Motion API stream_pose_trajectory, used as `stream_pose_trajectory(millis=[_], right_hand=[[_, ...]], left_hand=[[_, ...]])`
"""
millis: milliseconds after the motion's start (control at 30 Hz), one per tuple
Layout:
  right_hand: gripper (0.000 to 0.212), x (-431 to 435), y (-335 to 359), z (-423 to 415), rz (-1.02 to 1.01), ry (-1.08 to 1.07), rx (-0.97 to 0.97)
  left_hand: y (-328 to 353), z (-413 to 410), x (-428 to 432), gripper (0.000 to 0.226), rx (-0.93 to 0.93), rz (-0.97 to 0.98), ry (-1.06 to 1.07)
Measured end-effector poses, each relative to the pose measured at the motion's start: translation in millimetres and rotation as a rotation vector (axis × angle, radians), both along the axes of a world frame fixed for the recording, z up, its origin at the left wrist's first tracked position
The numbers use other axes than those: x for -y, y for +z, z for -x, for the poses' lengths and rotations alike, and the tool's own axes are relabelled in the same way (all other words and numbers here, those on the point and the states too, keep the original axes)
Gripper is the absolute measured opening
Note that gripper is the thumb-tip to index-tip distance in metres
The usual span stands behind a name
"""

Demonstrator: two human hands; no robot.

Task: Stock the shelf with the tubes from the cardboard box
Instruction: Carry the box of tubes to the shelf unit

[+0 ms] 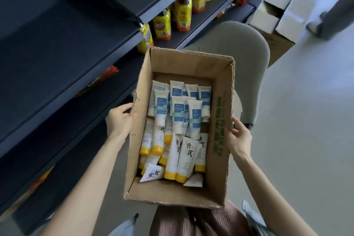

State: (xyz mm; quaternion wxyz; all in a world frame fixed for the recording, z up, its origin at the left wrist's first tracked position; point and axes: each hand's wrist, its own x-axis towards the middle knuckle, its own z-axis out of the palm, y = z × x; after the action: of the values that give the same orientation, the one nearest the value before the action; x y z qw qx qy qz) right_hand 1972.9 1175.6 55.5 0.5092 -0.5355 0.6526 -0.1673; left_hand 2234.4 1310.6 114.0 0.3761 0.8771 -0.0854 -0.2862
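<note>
1. The cardboard box [220,126] is open-topped and sits at the centre of the view, held up between two bare hands. Its right inner wall carries green print.
2. The left hand [118,119] is at 9 o'clock of the box and grips the left wall. The thumb lies up against the wall edge; the other fingers are hidden behind the cardboard.
3. The right hand [239,136] is at 3 o'clock of the box and grips the right wall at its rim. The thumb and fingers [232,132] are clamped on the cardboard.
4. All the tubes lie loose inside the box, between the two hands. Neither hand touches a tube.
5. The blue-labelled tubes [178,113] fill the 12 o'clock half of the box floor, overlapping one another.
6. The yellow-capped tubes [183,155] fill the 6 o'clock half, most with their caps pointing towards 6 o'clock. Several bear large black characters.
7. The dark shelf [57,53] runs from 7 to 12 o'clock of the view, just beside the box's left wall. The nearest board is bare where it shows.
8. Yellow-labelled bottles [182,13] stand in a row on a shelf board at 12 o'clock.
9. Red and orange packets [107,74] lie on a lower board at 10 o'clock of the box.
10. A grey chair [247,48] stands at 1 o'clock, partly behind the box.
11. A second carton [275,19] rests on the floor at 2 o'clock, flaps open.
</note>
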Motion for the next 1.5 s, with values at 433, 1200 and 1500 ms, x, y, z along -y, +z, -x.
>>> stream_pose_trajectory(millis=[433,1200,1500], right_hand=[[0.047,63.2,-66.0,-11.0,-0.015,-0.199,-0.096],[0.046,103.3,-120.1,-23.8,-0.105,-0.059,-0.302],[0.050,110.0,-124.9,-18.7,-0.145,-0.101,-0.251]], left_hand=[[-101.5,-35.2,110.2,0.047,-0.196,-0.085,-0.009],[-156.0,-52.1,128.6,0.042,-0.169,-0.208,-0.040],[-161.3,-56.1,141.9,0.040,-0.132,-0.199,-0.084]])
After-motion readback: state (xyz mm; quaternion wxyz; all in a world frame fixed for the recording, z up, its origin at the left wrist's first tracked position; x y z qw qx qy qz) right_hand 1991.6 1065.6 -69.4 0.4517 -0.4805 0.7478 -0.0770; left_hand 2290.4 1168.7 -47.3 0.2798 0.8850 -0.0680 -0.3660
